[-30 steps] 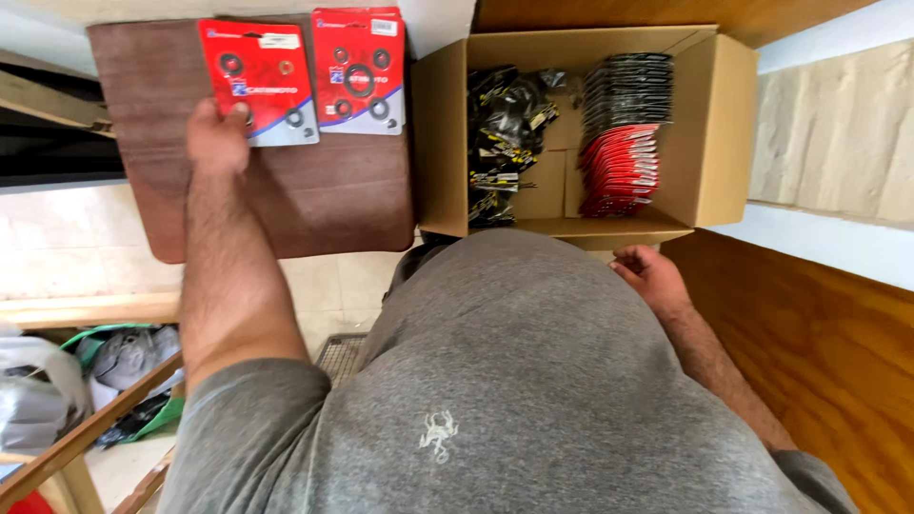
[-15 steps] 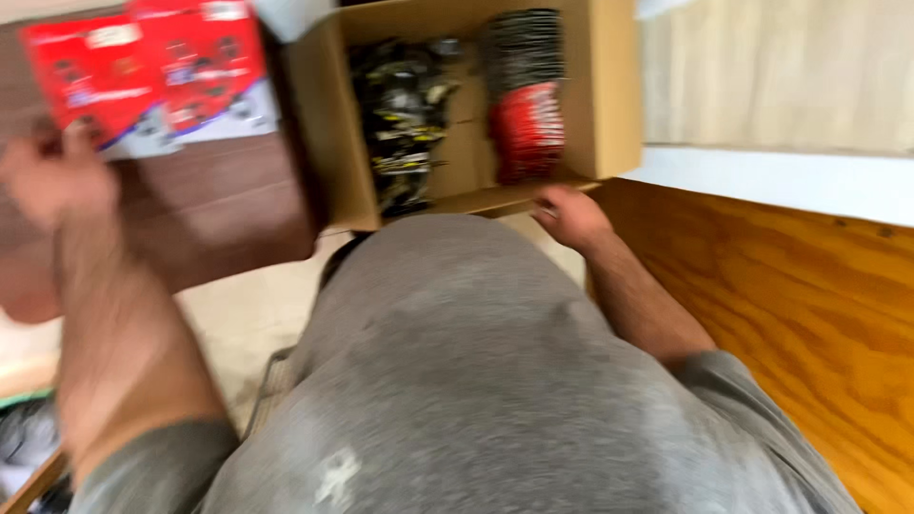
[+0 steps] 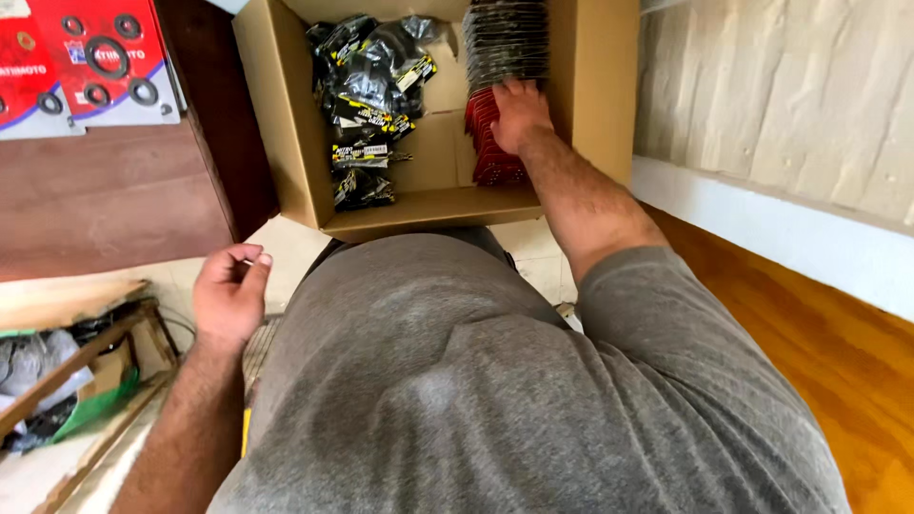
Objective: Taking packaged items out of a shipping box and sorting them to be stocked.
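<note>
The right hand (image 3: 519,114) is inside the cardboard box (image 3: 276,124), palm down, fingers spread over the row of red packets (image 3: 490,162) that stands on edge along the box's right side. The fingertips rest where the red packets meet the row of dark packets (image 3: 505,38) just beyond the hand. Contact is plain, but whether the fingers have closed on a packet cannot be told; the hand lies flat rather than clenched.

To the left of that hand, in the same box, lies a loose heap of black plastic bags (image 3: 367,86) with yellow labels, apart from the hand across a bare strip of box floor.

The left hand (image 3: 228,295) hangs in the air well apart from the box, on its near left side, empty, fingers loosely curled and palm half open. Beyond it is the dark wooden worktop (image 3: 105,200), carrying two red blister cards (image 3: 86,57) of black rings at its far end. Below and left of this hand stands a wooden crate (image 3: 76,362) of mixed items.
</note>
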